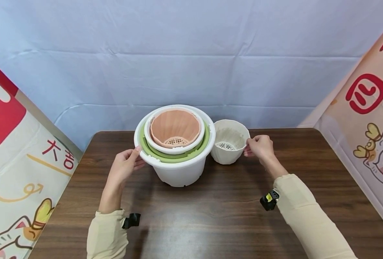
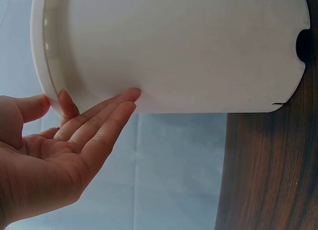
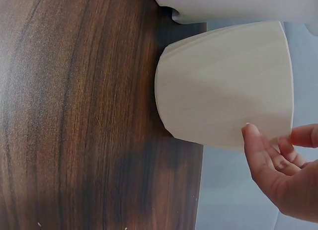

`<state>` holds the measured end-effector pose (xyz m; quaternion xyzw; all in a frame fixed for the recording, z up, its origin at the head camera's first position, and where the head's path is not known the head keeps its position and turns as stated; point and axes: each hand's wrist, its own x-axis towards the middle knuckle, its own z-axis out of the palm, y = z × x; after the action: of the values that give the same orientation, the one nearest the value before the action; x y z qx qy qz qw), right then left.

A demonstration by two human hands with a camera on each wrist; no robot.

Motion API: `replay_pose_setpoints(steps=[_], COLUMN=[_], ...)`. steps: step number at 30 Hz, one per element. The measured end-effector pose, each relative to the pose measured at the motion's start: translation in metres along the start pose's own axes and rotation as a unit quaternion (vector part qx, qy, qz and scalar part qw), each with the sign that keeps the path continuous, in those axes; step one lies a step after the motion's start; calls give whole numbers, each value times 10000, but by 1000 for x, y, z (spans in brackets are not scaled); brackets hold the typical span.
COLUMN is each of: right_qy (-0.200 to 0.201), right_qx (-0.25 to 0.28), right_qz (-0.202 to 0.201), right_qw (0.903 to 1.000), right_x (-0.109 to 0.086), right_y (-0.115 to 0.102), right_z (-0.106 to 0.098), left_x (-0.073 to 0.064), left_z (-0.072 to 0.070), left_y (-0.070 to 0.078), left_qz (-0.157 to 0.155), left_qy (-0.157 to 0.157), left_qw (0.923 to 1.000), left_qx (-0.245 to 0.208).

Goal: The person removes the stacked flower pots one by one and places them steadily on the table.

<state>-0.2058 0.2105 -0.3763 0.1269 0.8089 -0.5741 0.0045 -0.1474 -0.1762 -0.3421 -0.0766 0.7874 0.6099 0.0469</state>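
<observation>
A large white flower pot (image 1: 178, 175) stands upright at the back of the table. Nested in it are a green pot (image 1: 167, 158), a smaller white pot (image 1: 148, 133) and a peach pot (image 1: 176, 124) with a perforated bottom. My left hand (image 1: 124, 166) pinches the large pot's rim at its left, thumb on the edge; in the left wrist view, other fingers (image 2: 99, 133) stretch along the wall. Close to its right side stands a small faceted cream pot (image 1: 225, 156) with drain holes. My right hand (image 1: 261, 146) pinches this pot's rim at the right.
Everything stands on a dark wooden table (image 1: 191, 223) near its back edge. Behind hangs a pale blue-white cloth (image 1: 185, 72). Printed banners flank the table, one on the left (image 1: 13, 172) and one on the right (image 1: 373, 144).
</observation>
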Motion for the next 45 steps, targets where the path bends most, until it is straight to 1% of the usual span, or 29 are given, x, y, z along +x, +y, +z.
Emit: replay_pose_setpoints(steps=[4, 7, 11, 16, 19, 22, 31, 40, 45], right_qy=[-6, -103, -347, -725, -885, -954, -964, -1087, -1183], right_qx=[-59, -100, -136, 36, 186, 240, 280, 793, 909], right_qz=[67, 172, 379, 516, 524, 507, 463, 368, 251], right_qw=[10000, 9997, 9986, 9960, 9945, 9939, 9939, 9902, 9885], right_x=[1, 1, 1, 1, 1, 1, 4, 8, 10], right_y=[0, 0, -1, -2, -4, -4, -5, -3, -2], right_z=[-1, -2, -4, -6, -7, -7, -5, 2, 3], left_x=[0, 0, 0, 0, 0, 0, 0, -1, -1], left_z=[0, 0, 0, 0, 0, 0, -1, -1, 0], left_y=[0, 0, 0, -1, -1, -2, -4, -2, -2], left_qz=[8, 30, 42, 77, 99, 92, 108, 70, 85], left_qy=[-4, -14, -18, -8, -17, -26, -77, -89, -79], left_qw=[10000, 10000, 10000, 10000, 9999, 9999, 9998, 9998, 9999], left_qx=[31, 43, 34, 59, 86, 114, 172, 138, 93])
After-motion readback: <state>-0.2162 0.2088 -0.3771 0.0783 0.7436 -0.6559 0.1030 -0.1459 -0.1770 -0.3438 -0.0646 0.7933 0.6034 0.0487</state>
